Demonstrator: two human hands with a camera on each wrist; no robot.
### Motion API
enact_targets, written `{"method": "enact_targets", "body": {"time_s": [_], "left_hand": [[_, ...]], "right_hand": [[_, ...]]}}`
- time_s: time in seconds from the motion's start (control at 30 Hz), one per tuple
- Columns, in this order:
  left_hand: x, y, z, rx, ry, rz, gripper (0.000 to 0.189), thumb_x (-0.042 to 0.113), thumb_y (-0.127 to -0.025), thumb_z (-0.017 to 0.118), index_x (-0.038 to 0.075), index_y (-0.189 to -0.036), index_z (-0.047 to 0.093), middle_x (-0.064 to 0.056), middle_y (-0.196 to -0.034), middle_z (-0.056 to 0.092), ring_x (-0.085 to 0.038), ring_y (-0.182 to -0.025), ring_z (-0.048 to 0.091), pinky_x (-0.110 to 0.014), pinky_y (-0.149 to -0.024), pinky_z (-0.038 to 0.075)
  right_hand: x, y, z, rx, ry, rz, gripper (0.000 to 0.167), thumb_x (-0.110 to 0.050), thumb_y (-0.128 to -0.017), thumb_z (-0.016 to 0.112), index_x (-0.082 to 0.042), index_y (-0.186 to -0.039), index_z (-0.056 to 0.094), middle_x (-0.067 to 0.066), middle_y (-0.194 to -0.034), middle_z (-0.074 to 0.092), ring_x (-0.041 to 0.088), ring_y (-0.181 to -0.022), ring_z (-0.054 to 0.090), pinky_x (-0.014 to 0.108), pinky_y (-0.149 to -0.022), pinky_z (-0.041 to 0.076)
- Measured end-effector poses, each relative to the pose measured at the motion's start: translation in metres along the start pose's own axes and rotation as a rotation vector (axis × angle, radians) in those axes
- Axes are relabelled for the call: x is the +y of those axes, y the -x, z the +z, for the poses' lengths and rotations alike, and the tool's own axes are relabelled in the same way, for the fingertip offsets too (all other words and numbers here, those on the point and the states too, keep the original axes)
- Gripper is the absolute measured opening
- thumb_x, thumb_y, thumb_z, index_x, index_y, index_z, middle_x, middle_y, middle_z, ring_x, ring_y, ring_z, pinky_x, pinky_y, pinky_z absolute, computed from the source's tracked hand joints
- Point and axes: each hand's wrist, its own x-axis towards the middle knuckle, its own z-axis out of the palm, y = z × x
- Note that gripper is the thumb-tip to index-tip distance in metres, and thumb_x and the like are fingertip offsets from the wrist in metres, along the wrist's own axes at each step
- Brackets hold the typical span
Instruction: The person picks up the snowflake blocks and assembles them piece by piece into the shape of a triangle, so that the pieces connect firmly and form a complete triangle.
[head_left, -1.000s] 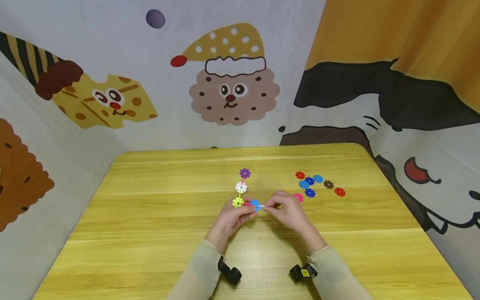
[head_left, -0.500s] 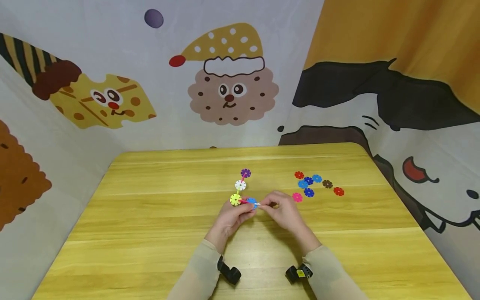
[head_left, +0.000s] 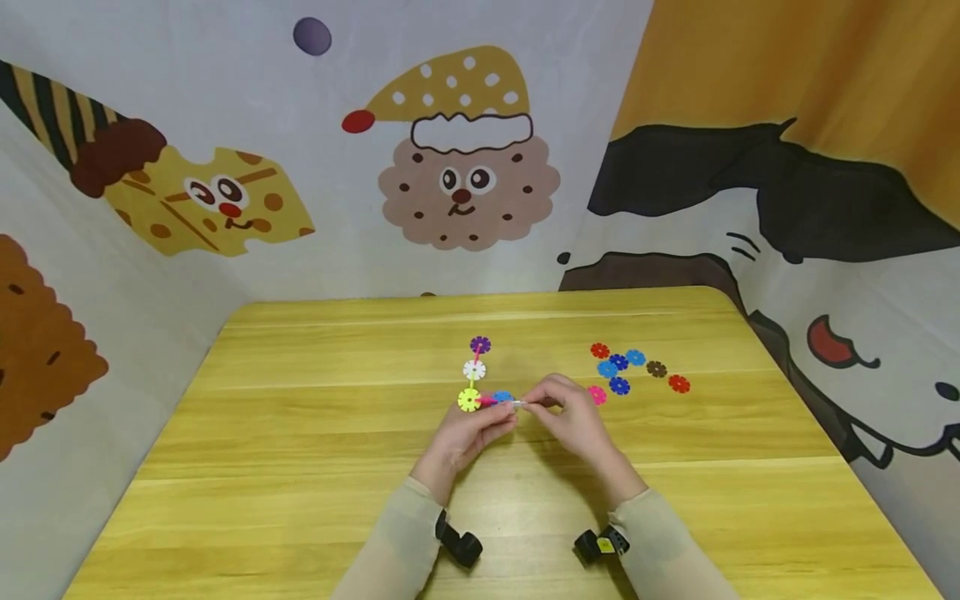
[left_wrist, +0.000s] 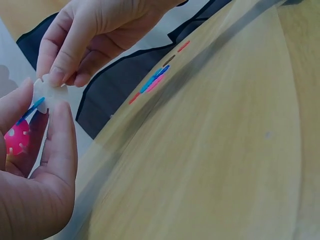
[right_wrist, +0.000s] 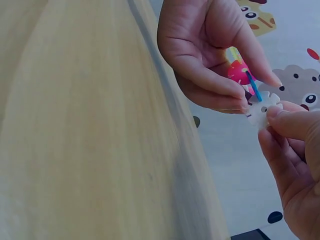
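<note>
My left hand (head_left: 467, 435) grips the end of a chain of notched plastic discs by its blue disc (head_left: 502, 397). From there the chain runs through a pink disc (right_wrist: 237, 73) to a yellow disc (head_left: 469, 401), then on through a white disc (head_left: 474, 370) to a purple disc (head_left: 481, 344) at the far end. Between thumb and fingers my right hand (head_left: 576, 421) pinches another white disc (right_wrist: 257, 114). In the right wrist view this disc meets the edge of the blue one, crosswise. How deep their slots sit in each other cannot be told.
On the wooden table (head_left: 300, 467), to the right beyond my right hand, lie several loose discs, among them a brown disc (head_left: 656, 369), a red disc (head_left: 679, 384) and a pink loose disc (head_left: 597, 395). A cartoon-printed curtain (head_left: 330, 208) hangs behind the table.
The blue disc has tipped and now appears nearly edge-on in the head view. The chain's far end has swung slightly left. Both hands keep their hold, close together.
</note>
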Motion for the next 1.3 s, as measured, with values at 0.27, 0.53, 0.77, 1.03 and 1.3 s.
{"method": "enact_targets", "body": {"time_s": [0.27,0.53,0.77,1.03,1.3], "left_hand": [[0.000,-0.002,0.001,0.008,0.017,0.004,0.017,-0.010,-0.095,0.057,0.001,-0.095,0.070,-0.010,-0.090,0.071,-0.018,-0.081,0.071,-0.028,-0.081,0.058],[0.004,-0.002,-0.001,0.038,0.014,-0.010,0.015,-0.011,-0.094,0.057,0.001,-0.096,0.066,-0.011,-0.090,0.071,-0.018,-0.081,0.071,-0.028,-0.081,0.058],[0.010,0.002,-0.002,0.051,-0.001,-0.032,0.012,-0.010,-0.093,0.059,-0.002,-0.099,0.065,-0.011,-0.090,0.071,-0.018,-0.082,0.071,-0.030,-0.082,0.058],[0.013,0.004,-0.006,0.055,-0.013,-0.027,0.013,-0.011,-0.094,0.057,-0.002,-0.100,0.064,-0.010,-0.089,0.071,-0.017,-0.081,0.071,-0.029,-0.082,0.058],[0.013,0.003,-0.009,0.043,-0.009,-0.024,0.013,-0.010,-0.095,0.055,-0.001,-0.099,0.064,-0.009,-0.087,0.072,-0.017,-0.081,0.071,-0.028,-0.081,0.058]], "right_hand": [[0.003,0.001,-0.004,-0.019,-0.037,-0.022,0.015,0.003,-0.084,0.076,-0.010,-0.090,0.074,-0.004,-0.089,0.065,0.012,-0.081,0.062,0.027,-0.075,0.058],[0.025,0.008,-0.036,0.007,0.060,0.064,0.024,0.004,-0.081,0.078,0.002,-0.103,0.070,0.011,-0.094,0.068,0.021,-0.080,0.064,0.032,-0.073,0.058],[0.049,0.019,-0.069,-0.046,0.183,0.301,0.026,-0.005,-0.086,0.076,0.001,-0.111,0.069,0.009,-0.092,0.066,0.021,-0.082,0.061,0.027,-0.071,0.054],[0.062,0.023,-0.086,-0.110,0.215,0.439,0.036,-0.011,-0.089,0.075,0.002,-0.121,0.065,0.004,-0.083,0.057,0.018,-0.073,0.052,0.025,-0.055,0.045],[0.071,0.020,-0.086,-0.112,0.224,0.476,0.042,-0.017,-0.087,0.078,-0.001,-0.123,0.067,0.003,-0.081,0.056,0.018,-0.074,0.049,0.030,-0.065,0.041]]}}
